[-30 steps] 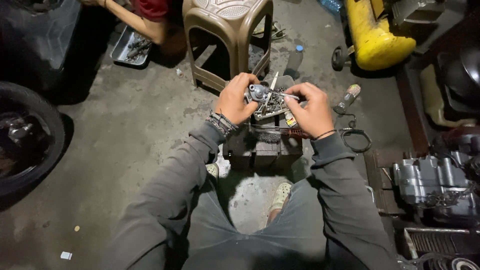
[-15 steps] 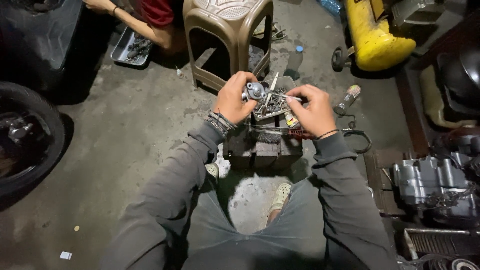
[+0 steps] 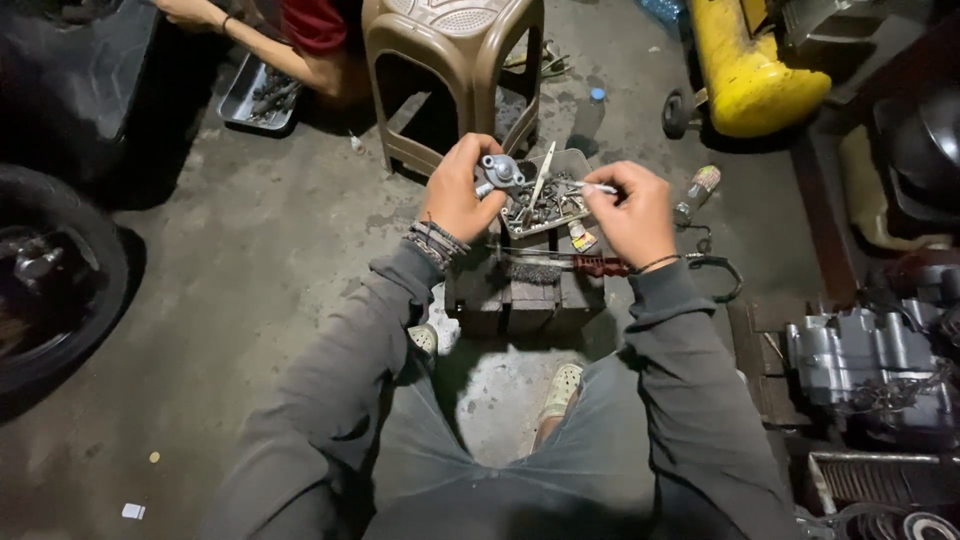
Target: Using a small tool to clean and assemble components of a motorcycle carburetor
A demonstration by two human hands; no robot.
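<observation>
My left hand grips a small grey round metal part, held up above a shallow tray of loose metal bits. A thin pale rod-like tool is pinched in my right hand, its tip pointing left toward the part. The two hands are a little apart. The tray rests on a low dark wooden block, and a wire brush with a red handle lies on the block just below my hands.
A brown plastic stool stands just beyond the tray. Another person's arm reaches over a metal tray at top left. A tyre lies left, a yellow tank upper right, an engine block right.
My hands have drawn apart: the right one pulled back to the right with the thin tool, while the left keeps the metal part raised.
</observation>
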